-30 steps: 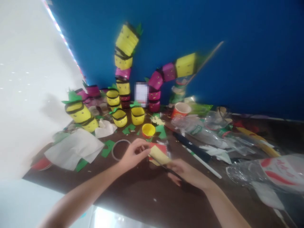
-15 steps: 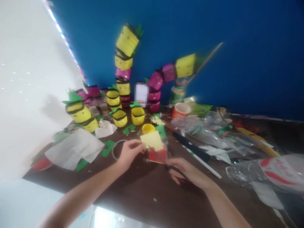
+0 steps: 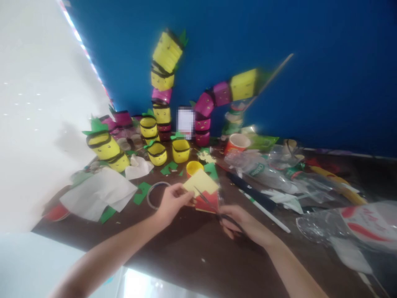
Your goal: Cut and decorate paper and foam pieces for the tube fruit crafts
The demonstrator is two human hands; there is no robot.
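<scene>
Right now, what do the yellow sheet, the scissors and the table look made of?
Yellow sheet in the left hand: probably craft foam or card; matte, flat, stands stiff unsupported. Scissors in the right hand: thin dark blades, likely metal; handles hidden, too blurred to be sure. Table: dark brown, slight sheen, maybe varnished wood or laminate.

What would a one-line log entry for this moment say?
left hand: holds yellow paper | right hand: holds scissors, blades at paper | behind: small yellow cup
</scene>
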